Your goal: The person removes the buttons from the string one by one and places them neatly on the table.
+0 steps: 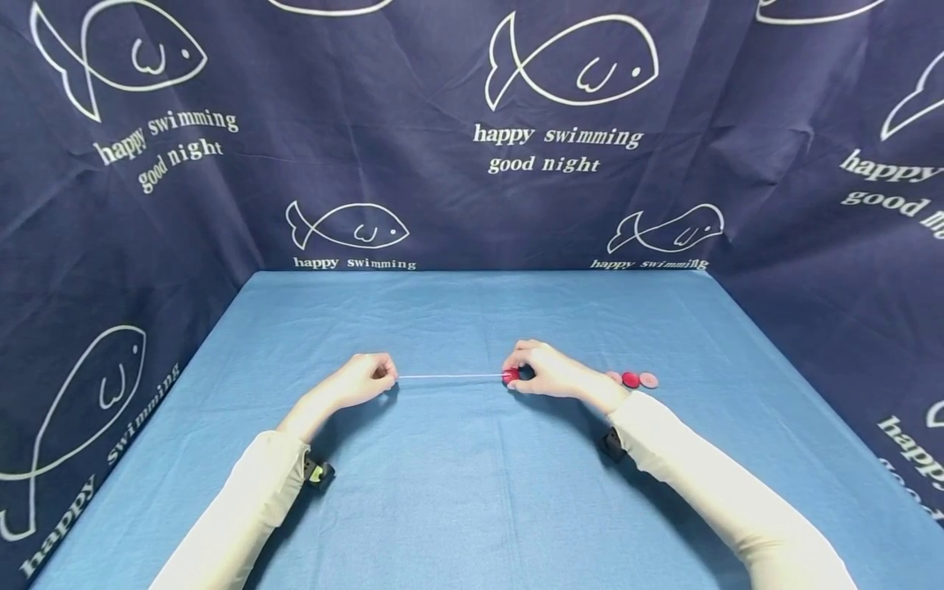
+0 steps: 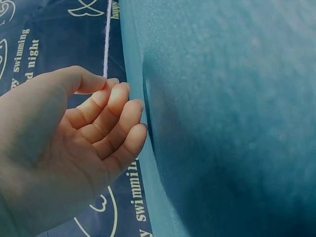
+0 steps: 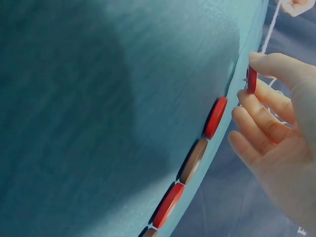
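A thin pale string (image 1: 450,376) stretches straight between the two hands, above the blue cloth. My left hand (image 1: 363,379) pinches one end of it between thumb and forefinger; the left wrist view shows the other fingers loosely bent. My right hand (image 1: 549,373) grips a round red button (image 3: 252,80) on edge between thumb and fingers, and the string meets the button there. Beside the right wrist, a pink button (image 1: 649,380) and a red button (image 1: 630,380) lie in a row. Another pink one is partly hidden by the arm.
Blue cloth (image 1: 435,492) covers the table. Dark blue curtains (image 1: 442,164) with white fish drawings and lettering stand behind it and on both sides. In the right wrist view, several red and brownish-looking buttons lie in a line, including a brownish one (image 3: 194,161).
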Motion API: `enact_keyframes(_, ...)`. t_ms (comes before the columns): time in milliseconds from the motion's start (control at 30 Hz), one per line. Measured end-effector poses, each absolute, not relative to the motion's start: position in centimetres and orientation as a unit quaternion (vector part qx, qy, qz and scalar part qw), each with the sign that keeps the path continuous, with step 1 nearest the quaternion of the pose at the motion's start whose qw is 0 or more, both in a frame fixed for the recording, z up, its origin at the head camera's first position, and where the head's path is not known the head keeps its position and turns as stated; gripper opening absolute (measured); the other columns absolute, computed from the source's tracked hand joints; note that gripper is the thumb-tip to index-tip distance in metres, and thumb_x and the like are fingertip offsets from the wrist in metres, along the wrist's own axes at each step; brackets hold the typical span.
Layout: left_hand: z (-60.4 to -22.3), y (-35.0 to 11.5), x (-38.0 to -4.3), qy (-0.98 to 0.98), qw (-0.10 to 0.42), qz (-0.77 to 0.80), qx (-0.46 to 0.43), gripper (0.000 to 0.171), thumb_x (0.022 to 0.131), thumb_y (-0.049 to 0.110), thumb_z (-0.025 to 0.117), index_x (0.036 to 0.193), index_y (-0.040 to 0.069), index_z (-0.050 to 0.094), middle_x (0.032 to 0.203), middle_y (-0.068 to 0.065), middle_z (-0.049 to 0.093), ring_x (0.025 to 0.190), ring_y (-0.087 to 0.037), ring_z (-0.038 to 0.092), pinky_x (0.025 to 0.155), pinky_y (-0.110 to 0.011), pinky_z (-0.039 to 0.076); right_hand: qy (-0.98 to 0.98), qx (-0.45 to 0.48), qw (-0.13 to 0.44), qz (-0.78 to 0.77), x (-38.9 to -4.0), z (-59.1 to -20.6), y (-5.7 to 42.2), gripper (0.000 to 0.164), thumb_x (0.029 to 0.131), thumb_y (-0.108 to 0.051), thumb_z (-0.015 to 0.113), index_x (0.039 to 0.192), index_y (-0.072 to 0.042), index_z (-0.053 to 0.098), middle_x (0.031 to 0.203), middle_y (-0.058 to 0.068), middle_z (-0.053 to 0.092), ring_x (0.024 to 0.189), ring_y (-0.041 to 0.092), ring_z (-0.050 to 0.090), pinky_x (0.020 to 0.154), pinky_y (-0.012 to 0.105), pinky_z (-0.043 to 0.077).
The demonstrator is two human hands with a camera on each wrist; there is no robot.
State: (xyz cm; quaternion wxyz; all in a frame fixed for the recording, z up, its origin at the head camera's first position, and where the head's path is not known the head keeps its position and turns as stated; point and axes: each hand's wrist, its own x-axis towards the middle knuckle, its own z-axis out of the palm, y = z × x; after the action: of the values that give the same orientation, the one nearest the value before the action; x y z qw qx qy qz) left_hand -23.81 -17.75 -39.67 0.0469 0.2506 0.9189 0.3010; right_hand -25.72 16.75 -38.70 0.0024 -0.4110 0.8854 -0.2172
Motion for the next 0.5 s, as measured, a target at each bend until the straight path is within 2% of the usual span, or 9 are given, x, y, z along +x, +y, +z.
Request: enact_keyframes(500, -39.76, -17.79, -23.8, 0.921, 0.042, 0.297, 0.248, 0.006, 0.088, 0.009, 0.056, 0.083, 0.008, 0.06, 0.071, 0.002, 0.06, 0.062, -0.006, 0.049, 0.062, -0.023, 0.042, 0.886, -0.408, 0.01, -0.219, -25.42, -38.57, 17.2, 0.016, 0.08, -0.016, 0.071, 0.094, -0.009, 0.068, 0.088, 0.002, 0.059, 0.086, 0.019, 0.053, 0.081, 0.035, 0.044)
